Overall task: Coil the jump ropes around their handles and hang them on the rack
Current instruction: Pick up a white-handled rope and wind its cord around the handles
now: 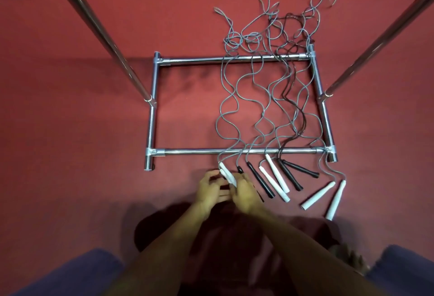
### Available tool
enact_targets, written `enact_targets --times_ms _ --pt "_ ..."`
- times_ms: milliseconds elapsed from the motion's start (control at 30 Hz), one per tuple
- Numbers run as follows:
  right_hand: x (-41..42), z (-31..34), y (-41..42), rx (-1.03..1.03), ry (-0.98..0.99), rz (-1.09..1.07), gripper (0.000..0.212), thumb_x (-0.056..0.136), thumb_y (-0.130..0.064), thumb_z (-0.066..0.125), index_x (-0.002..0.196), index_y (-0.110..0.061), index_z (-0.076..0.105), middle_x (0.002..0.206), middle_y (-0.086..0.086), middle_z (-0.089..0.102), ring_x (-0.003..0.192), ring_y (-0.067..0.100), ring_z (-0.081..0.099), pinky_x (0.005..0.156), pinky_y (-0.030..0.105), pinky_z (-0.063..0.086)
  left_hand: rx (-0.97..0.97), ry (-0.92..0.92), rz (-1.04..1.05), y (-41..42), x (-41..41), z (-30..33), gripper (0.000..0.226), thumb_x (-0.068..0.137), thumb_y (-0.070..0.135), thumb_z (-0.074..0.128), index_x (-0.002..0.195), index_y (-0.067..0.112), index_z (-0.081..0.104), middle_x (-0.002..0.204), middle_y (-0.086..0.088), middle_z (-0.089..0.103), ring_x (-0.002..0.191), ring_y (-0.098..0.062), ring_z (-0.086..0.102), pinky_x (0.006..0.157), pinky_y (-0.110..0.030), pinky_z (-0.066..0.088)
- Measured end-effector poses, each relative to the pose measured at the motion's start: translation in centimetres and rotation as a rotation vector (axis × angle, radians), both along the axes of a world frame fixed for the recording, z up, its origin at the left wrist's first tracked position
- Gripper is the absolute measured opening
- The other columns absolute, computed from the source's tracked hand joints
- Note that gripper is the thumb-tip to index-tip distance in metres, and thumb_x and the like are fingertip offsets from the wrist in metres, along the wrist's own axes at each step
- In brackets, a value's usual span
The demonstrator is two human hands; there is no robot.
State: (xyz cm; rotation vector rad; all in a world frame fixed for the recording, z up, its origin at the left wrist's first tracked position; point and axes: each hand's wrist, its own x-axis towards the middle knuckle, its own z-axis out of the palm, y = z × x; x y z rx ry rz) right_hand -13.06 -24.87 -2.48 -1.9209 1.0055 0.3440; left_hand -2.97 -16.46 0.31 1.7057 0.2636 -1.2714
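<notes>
**A:** Red carpet [70, 84] runs under everything, with a dark strip along the far edge. You're seated low at the chrome rack [152, 117], whose base frame lies flat on the floor while two uprights slant up past your head.

**B:** Where do the jump ropes [265, 98] lie?

**A:** Their cords trail across the frame and tangle beyond the far bar. The handles sit fanned out on your side of the near bar, within reach; that layout seems meant to let you take one rope at a time.

**B:** And your hands?

**A:** Both meet at the leftmost pair, the white handles [226, 174]. Your right hand [244, 193] curls around them. Your left hand [209, 188] is bent beside them, fingers curled, but blur hides whether it actually grips. A black handle [260, 181] lies just beside. Nothing is coiled yet.
</notes>
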Motion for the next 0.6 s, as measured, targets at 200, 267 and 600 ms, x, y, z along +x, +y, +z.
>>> enact_targets --times_ms 200,267,600 --pt "0.0 9.3 -1.9 0.023 -0.157 0.007 0.016 0.099 -0.015 0.054 0.114 -0.019 0.06 0.098 0.0 0.07 0.089 0.025 0.066 0.08 0.039 0.051 0.006 -0.521 -0.212 -1.3 3.9 7.7 0.048 0.086 0.053 0.069 0.115 0.016 0.071 0.109 -0.005 0.073 0.103 -0.026 0.07 0.091 -0.035 0.054" --pt "0.0 14.4 -2.6 0.022 -0.259 0.032 0.012 0.101 -0.023 0.056 0.111 -0.026 0.063 0.09 -0.006 0.075 0.086 0.014 0.069 0.082 0.036 0.054 -0.072 -0.703 -0.317 -2.6 5.2 12.0 0.044 0.085 0.061 0.065 0.107 0.024 0.074 0.106 0.003 0.068 0.104 -0.017 0.063 0.095 -0.03 0.049" --pt "-3.3 44.1 -3.0 -0.166 -0.691 0.117 0.019 0.104 -0.025 0.063 0.089 -0.016 0.069 0.068 -0.006 0.064 0.054 0.006 0.051 0.055 0.024 0.041 -0.415 -1.067 -0.595 -0.2 6.6 41.2 0.067 0.097 0.078 0.046 0.07 0.021 0.068 0.061 0.016 0.057 0.063 0.0 0.049 0.068 -0.031 0.041"
